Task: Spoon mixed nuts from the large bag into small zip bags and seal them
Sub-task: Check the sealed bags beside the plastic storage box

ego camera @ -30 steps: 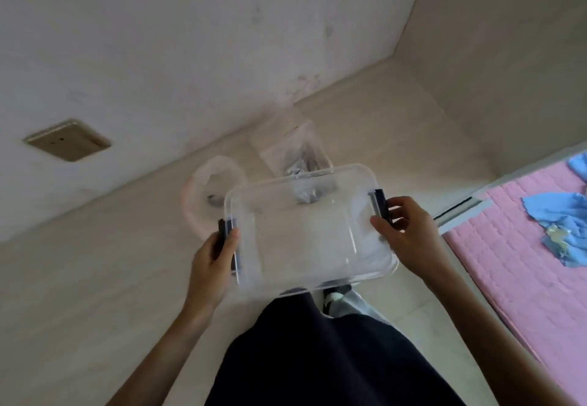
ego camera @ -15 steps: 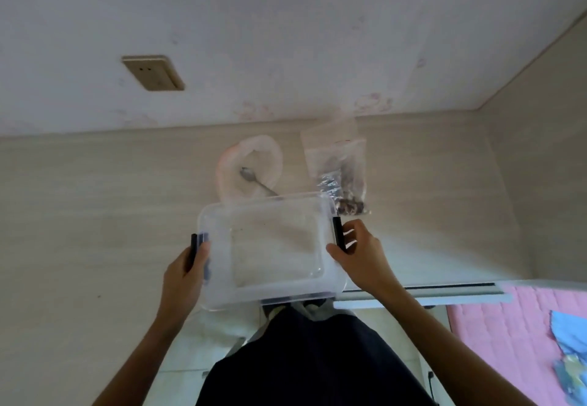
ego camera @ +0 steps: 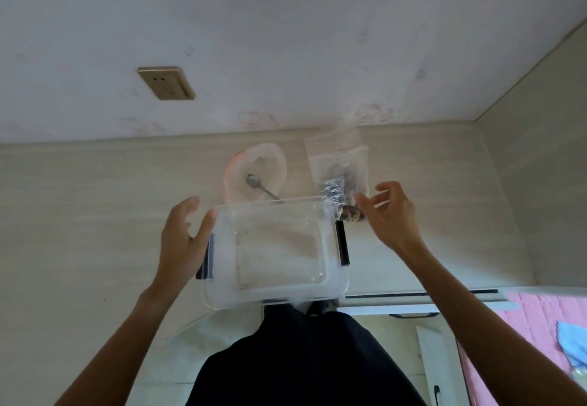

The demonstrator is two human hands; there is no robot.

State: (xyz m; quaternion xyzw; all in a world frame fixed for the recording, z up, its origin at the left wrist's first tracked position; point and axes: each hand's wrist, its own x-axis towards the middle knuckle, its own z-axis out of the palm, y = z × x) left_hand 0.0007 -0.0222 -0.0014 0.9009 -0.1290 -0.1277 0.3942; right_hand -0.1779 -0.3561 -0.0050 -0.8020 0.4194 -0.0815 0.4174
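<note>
A clear plastic box (ego camera: 276,291) with black side latches rests on the pale wooden tabletop (ego camera: 95,208), near its front edge. My left hand (ego camera: 184,240) hovers open just off the box's left side, fingers spread. My right hand (ego camera: 392,212) is open to the right of the box, fingers loosely bent, close to a clear zip bag of mixed nuts (ego camera: 341,177) lying behind the box's right corner. A metal spoon (ego camera: 260,188) lies inside a pink-rimmed clear bowl (ego camera: 254,154) behind the box.
The wall (ego camera: 286,40) with a brass socket plate (ego camera: 165,83) stands behind the table, and a side panel (ego camera: 540,151) closes the right end. A pink mat (ego camera: 540,342) with blue cloth lies on the floor at the lower right. My dark-clothed lap (ego camera: 301,358) is below the table edge.
The box has been set down on the table and both hands have let go of its latched sides. The right hand has moved toward the nut bag.
</note>
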